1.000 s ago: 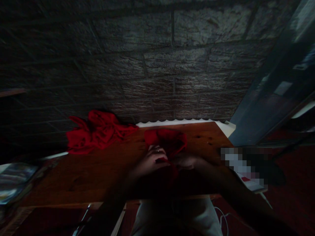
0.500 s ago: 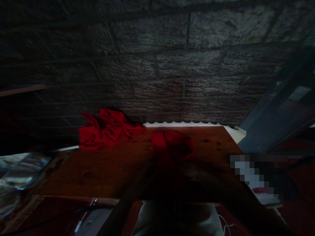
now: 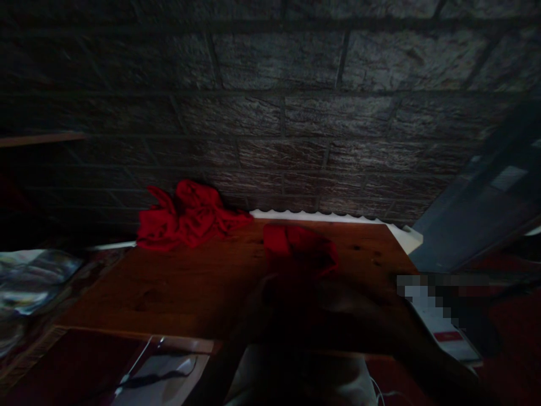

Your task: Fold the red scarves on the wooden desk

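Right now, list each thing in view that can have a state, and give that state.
Middle red cloth: folded, with a dark hollow toward the right.
Left hand: near that cloth; too dark to tell its grip.
Right hand: near that cloth; grip likewise unclear.
Red heap: crumpled, at the back left.
Plastic packets: too blurred to tell open from sealed.

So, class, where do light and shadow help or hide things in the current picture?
Head view: dim overall; left hand and right hand barely readable in deep shadow; red cloth shadowed on its near side; same head view: brick wall darker towards the left.
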Demonstrator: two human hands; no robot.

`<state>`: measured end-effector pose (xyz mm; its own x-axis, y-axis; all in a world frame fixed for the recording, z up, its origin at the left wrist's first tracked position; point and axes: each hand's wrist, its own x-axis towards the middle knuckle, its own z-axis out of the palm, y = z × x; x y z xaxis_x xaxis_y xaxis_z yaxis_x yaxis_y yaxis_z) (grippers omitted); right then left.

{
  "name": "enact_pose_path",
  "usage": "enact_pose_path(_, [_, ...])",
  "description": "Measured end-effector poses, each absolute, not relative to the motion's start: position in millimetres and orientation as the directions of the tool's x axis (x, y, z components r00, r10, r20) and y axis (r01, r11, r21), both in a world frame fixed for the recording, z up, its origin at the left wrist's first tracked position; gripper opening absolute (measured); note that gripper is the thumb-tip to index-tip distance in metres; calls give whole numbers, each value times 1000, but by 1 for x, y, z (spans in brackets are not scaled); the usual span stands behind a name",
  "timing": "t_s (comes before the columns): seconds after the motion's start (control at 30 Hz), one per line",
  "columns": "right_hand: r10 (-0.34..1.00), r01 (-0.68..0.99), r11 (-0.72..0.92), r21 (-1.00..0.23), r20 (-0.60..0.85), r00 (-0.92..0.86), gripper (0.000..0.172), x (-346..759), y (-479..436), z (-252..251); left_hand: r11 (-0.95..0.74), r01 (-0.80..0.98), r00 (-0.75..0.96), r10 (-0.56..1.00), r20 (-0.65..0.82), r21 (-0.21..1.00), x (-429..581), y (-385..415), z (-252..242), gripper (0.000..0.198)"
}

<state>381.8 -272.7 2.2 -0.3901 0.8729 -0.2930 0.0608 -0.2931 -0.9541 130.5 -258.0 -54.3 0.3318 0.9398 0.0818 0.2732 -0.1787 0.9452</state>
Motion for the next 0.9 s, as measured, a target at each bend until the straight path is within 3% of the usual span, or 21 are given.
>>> enact_pose_path(0.07, [766, 250, -277, -928, -370, -526, 17, 399, -257, 19, -181, 307, 286, 954, 91, 934, 135, -258, -58, 73])
enact_pose_path(0.13, [762, 406, -164, -899, -377, -527, 25, 411, -235, 40, -189, 331, 258, 961, 104, 925, 139, -259, -61, 73])
enact_pose_path(0.23, [945, 550, 77, -832, -115, -307, 31, 401, -194, 58, -191, 357, 205, 971, 122, 914, 144, -261, -61, 65])
enact_pose_path(0.33, [945, 772, 276, -572, 17, -325, 50, 365, -155, 45, -199, 395, 194, 972, 131, 897, 145, -263, -56, 63])
enact_pose_path(0.4, [957, 883, 269, -384, 6, -289, 66, 344, -137, 26, -200, 434, 205, 971, 120, 878, 140, -264, -52, 64])
enact_pose_path(0.5, [982, 952, 180, -247, -11, -189, 55, 339, -124, 6, -178, 507, 174, 979, 102, 843, 123, -269, -48, 55])
enact_pose_path(0.63, [997, 965, 71, -254, 5, -72, 47, 372, -115, 7, -152, 595, 76, 988, 134, 789, 92, -270, -53, 44])
enact_pose_path(0.73, [997, 937, 2, -349, 73, 25, 49, 396, -110, 12, -134, 663, 10, 985, 170, 737, 72, -267, -59, 39])
enact_pose_path(0.9, [998, 945, 27, -327, 56, -10, 53, 405, -112, 1, -168, 682, 65, 983, 169, 712, 63, -266, -60, 44])
